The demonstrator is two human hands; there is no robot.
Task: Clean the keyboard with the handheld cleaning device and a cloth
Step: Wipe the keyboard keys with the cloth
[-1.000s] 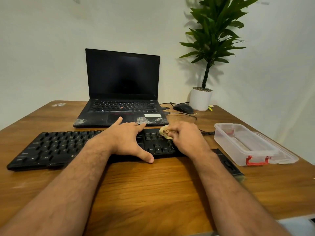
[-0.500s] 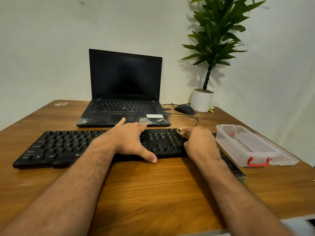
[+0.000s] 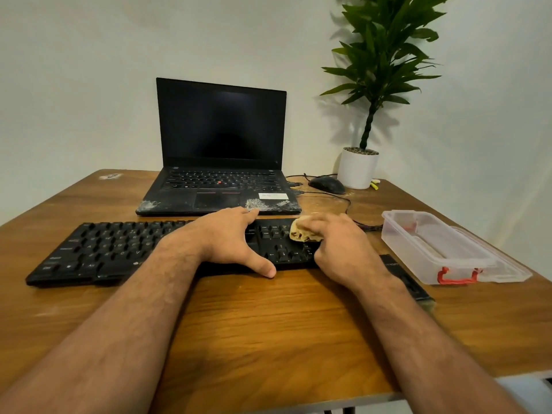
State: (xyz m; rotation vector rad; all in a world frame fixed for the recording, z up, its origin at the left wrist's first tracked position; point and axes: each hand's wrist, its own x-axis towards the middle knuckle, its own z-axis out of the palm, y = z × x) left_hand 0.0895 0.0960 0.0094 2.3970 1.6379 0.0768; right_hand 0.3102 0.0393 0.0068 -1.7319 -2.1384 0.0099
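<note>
- The keyboard (image 3: 125, 249) lies flat across the table (image 3: 268, 324), running under both hands and out well past the left one.
- The left hand (image 3: 230, 240) rests open on the keys, fingers straight, thumb splayed over the near edge; it looks to be steadying the board.
- The right hand (image 3: 343, 249) has its fingers curled round a balled yellowish cloth (image 3: 301, 231), pressed onto the keys just beyond its knuckles.
- The cloth looks soft and light; bunched in the fingertips it should reach between keys.
- The keyboard seems stiff and light enough to slide, so pinning it flat suits better than lifting.
- I cannot pick out the handheld cleaning device; a clear box (image 3: 433, 246) sits right of the right hand.
</note>
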